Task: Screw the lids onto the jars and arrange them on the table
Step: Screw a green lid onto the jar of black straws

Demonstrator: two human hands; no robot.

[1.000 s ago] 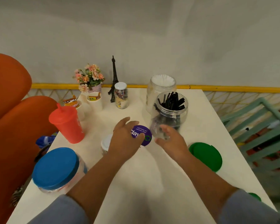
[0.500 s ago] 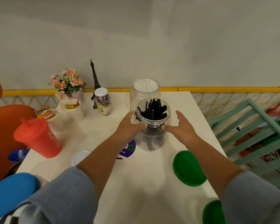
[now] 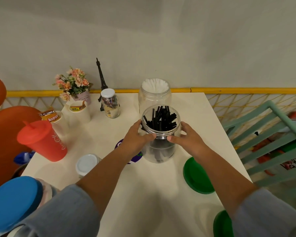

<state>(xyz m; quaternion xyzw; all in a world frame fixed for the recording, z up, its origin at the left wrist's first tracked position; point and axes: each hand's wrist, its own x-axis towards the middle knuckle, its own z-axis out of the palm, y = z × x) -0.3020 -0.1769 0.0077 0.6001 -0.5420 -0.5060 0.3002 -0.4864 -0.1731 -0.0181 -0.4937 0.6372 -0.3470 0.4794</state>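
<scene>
A clear lidless jar of black sticks (image 3: 161, 134) stands at the middle of the white table (image 3: 161, 202). My left hand (image 3: 135, 139) grips its left side and my right hand (image 3: 188, 139) grips its right side, thumbs at the front just below the rim. Behind it stands a second open clear jar (image 3: 155, 94) filled with white paper. A green lid (image 3: 196, 177) lies flat to the right of the held jar, and another green lid (image 3: 222, 224) shows at the bottom edge. A purple lid (image 3: 135, 159) lies partly hidden under my left wrist.
A red lidded cup (image 3: 41, 141), two paper cups (image 3: 79, 112), a flower pot (image 3: 75, 86), a small tower model (image 3: 101, 82) and a small white-lidded jar (image 3: 110, 103) stand at the left and back. Near me sit a white-lidded jar (image 3: 86, 164) and a blue-lidded jar (image 3: 12, 202). A green chair (image 3: 272, 142) stands to the right.
Both hands moved from the purple lid up to the jar of black sticks and closed round its sides. The view shifted right.
</scene>
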